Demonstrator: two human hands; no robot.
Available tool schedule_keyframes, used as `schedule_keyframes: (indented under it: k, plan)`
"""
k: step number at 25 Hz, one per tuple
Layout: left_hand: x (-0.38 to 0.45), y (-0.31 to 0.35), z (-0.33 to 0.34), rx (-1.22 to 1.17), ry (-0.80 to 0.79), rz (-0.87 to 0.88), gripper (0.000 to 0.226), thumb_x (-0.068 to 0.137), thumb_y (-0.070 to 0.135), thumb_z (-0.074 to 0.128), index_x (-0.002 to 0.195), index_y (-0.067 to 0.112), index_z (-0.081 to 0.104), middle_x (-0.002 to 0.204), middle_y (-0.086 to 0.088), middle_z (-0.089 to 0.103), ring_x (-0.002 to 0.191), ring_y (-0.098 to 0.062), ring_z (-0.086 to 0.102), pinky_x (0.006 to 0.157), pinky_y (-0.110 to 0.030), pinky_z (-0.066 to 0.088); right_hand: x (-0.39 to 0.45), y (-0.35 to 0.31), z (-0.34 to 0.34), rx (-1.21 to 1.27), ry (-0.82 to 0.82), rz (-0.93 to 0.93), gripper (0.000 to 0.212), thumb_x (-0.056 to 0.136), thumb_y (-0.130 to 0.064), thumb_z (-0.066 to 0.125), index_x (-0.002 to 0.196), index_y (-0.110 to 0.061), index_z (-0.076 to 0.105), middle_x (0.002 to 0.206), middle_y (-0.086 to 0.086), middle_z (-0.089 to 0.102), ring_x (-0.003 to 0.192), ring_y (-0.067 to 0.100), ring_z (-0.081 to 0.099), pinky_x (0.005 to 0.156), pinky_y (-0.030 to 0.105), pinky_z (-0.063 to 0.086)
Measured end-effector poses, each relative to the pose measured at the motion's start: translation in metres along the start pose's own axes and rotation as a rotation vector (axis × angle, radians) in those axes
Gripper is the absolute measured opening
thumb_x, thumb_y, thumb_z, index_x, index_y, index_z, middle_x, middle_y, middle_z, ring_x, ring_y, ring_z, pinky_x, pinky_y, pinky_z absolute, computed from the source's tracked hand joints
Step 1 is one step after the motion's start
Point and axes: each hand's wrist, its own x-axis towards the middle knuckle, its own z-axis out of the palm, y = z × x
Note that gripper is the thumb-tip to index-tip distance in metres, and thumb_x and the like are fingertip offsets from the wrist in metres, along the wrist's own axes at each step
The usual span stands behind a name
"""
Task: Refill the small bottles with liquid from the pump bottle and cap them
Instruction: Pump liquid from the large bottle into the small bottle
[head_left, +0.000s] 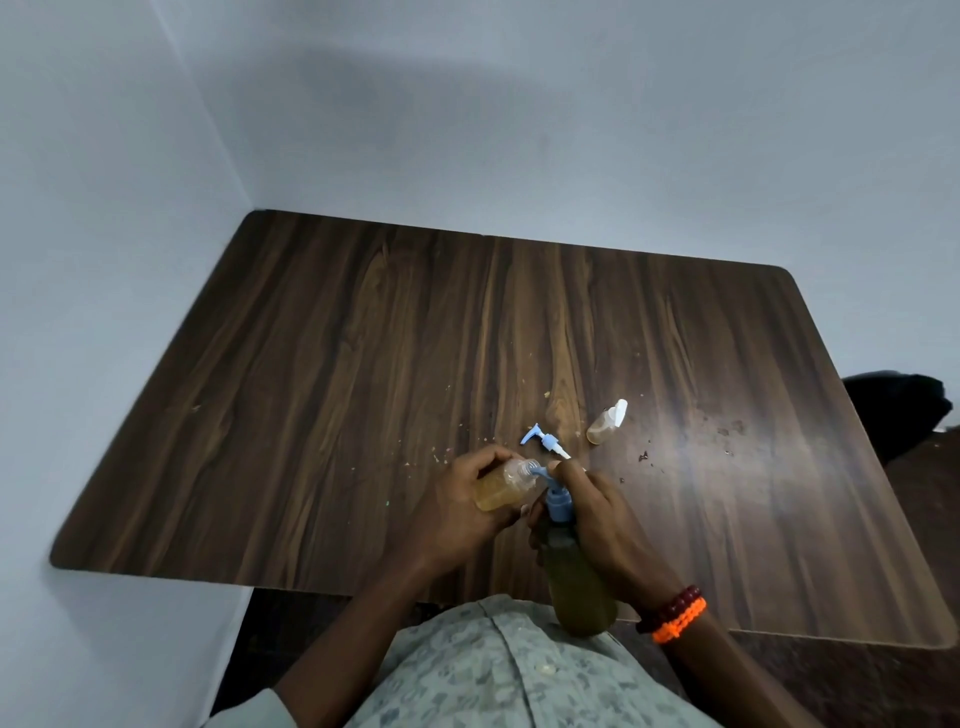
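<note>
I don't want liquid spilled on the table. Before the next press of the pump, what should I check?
1. Small bottle uncapped, held by left hand: ok.
2. Pump nozzle at the bottle's mouth: ok.
3. Right hand grips the pump bottle, finger on the pump head: ok.
4. Room left in the small bottle: cannot tell.
5. Loose pump cap within reach on the table: ok.
6. Second small bottle capped, lying clear of the hands: ok.
</note>
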Motion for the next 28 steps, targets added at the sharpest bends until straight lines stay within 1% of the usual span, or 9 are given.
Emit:
schedule_keyframes:
  k: [4, 7, 11, 13, 16, 18, 22, 26, 28]
  plan:
    - [-0.0009, -0.0016, -0.0009, -0.016, 0.021, 0.001, 0.039, 0.086, 0.015, 0.089, 0.121, 0.021, 0.072, 0.111, 0.011, 0.078, 0.106, -0.003, 0.073, 0.091, -0.024, 0.060, 0.0017, -0.0015, 0.0019, 0.031, -0.026, -0.010, 0.041, 0.106, -0.040, 0.043, 0.100, -0.006, 0.064, 0.082, 0.008, 0.066, 0.062, 0.010, 0.067, 0.054, 0.013, 0.053]
    - [-0.0009, -0.0009, -0.0016, -0.004, 0.018, 0.001, 0.040, 0.086, 0.014, 0.090, 0.121, 0.022, 0.072, 0.114, 0.010, 0.077, 0.109, -0.005, 0.073, 0.094, -0.030, 0.062, 0.0004, 0.0006, -0.0005, 0.004, -0.038, 0.000, 0.034, 0.108, -0.036, 0.040, 0.090, -0.016, 0.062, 0.080, 0.004, 0.065, 0.064, 0.007, 0.066, 0.057, 0.016, 0.052]
    - [-0.0022, 0.0002, 0.0000, -0.042, -0.001, 0.009, 0.037, 0.086, 0.012, 0.088, 0.118, 0.024, 0.074, 0.112, 0.016, 0.078, 0.106, -0.001, 0.074, 0.087, -0.018, 0.059, 0.0005, -0.0037, 0.0014, 0.032, -0.037, 0.022, 0.037, 0.106, -0.039, 0.044, 0.093, -0.010, 0.064, 0.080, 0.007, 0.066, 0.060, 0.010, 0.064, 0.054, 0.017, 0.054]
    - [-0.0019, 0.0010, -0.0009, -0.037, 0.017, 0.014, 0.038, 0.086, 0.013, 0.089, 0.118, 0.026, 0.073, 0.113, 0.017, 0.077, 0.106, -0.001, 0.074, 0.088, -0.020, 0.061, 0.0013, -0.0042, 0.0030, 0.017, -0.045, 0.010, 0.048, 0.102, -0.047, 0.043, 0.103, -0.004, 0.064, 0.087, 0.014, 0.067, 0.067, 0.018, 0.065, 0.063, 0.024, 0.056]
    - [-0.0018, 0.0012, -0.0015, -0.020, 0.020, 0.025, 0.037, 0.085, 0.013, 0.088, 0.117, 0.025, 0.074, 0.112, 0.016, 0.077, 0.105, -0.003, 0.074, 0.089, -0.023, 0.061, 0.0008, 0.0017, 0.0012, -0.033, -0.027, 0.014, 0.034, 0.108, -0.038, 0.039, 0.103, -0.011, 0.059, 0.104, 0.017, 0.061, 0.088, 0.026, 0.060, 0.080, 0.032, 0.052]
    - [-0.0029, 0.0001, 0.0000, -0.047, 0.001, 0.030, 0.034, 0.086, 0.013, 0.087, 0.115, 0.026, 0.074, 0.109, 0.014, 0.078, 0.103, -0.005, 0.075, 0.087, -0.024, 0.062, -0.0007, 0.0012, 0.0001, -0.037, -0.015, 0.030, 0.029, 0.109, -0.033, 0.039, 0.096, -0.019, 0.060, 0.101, 0.015, 0.063, 0.087, 0.023, 0.062, 0.076, 0.030, 0.053]
    - [-0.0023, -0.0004, 0.0007, -0.064, 0.017, 0.031, 0.037, 0.086, 0.011, 0.088, 0.119, 0.020, 0.074, 0.112, 0.012, 0.078, 0.104, -0.004, 0.075, 0.089, -0.025, 0.061, -0.0025, -0.0062, 0.0028, 0.031, -0.011, -0.017, 0.038, 0.098, -0.049, 0.046, 0.088, -0.019, 0.066, 0.083, 0.008, 0.069, 0.067, 0.012, 0.069, 0.063, 0.022, 0.056]
    - [-0.0038, 0.0017, 0.0000, -0.058, 0.012, 0.036, 0.034, 0.085, 0.017, 0.087, 0.116, 0.025, 0.074, 0.111, 0.015, 0.078, 0.105, -0.003, 0.074, 0.088, -0.020, 0.060, -0.0030, -0.0021, 0.0016, 0.029, -0.030, 0.036, 0.033, 0.108, -0.033, 0.039, 0.092, -0.016, 0.062, 0.101, 0.021, 0.066, 0.085, 0.025, 0.064, 0.074, 0.029, 0.054]
    - [-0.0051, 0.0015, 0.0006, -0.065, -0.005, 0.036, 0.032, 0.087, 0.018, 0.086, 0.113, 0.030, 0.074, 0.109, 0.016, 0.078, 0.104, -0.003, 0.075, 0.085, -0.017, 0.060, -0.0028, -0.0034, 0.0012, 0.021, -0.012, 0.039, 0.029, 0.108, -0.031, 0.040, 0.098, -0.019, 0.064, 0.102, 0.014, 0.065, 0.087, 0.021, 0.062, 0.073, 0.028, 0.051]
